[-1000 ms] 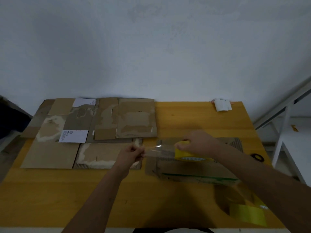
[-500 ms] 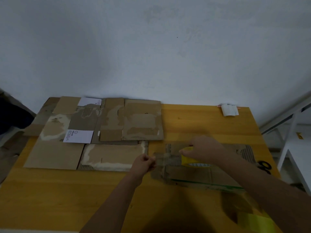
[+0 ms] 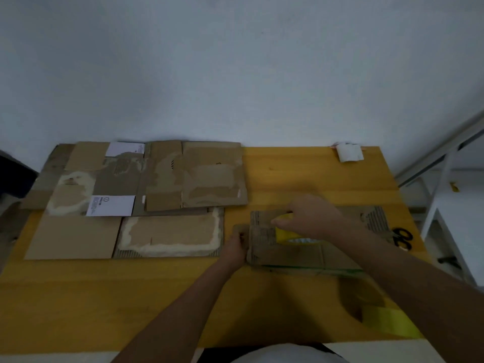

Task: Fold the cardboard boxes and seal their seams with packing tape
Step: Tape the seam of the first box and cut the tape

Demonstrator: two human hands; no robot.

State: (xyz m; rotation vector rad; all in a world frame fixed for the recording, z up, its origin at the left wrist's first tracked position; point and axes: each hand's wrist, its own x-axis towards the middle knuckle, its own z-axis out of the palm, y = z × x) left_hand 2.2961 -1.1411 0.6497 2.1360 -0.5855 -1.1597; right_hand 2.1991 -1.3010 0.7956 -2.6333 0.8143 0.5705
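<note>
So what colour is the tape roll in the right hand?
Yellow tape roll; only the head view shows it.

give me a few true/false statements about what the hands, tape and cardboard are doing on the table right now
1. The right hand holds a yellow tape roll over the cardboard box. True.
2. The left hand lies flat on the flattened cardboard stack. False: it is at the left end of the box, fingers curled; what it pinches cannot be made out.
3. Black scissors lie near the right edge of the table. True.
4. The cardboard box is standing upright, fully assembled. False: it lies flat on the table.
5. A small white object sits at the far right corner of the table. True.
</note>
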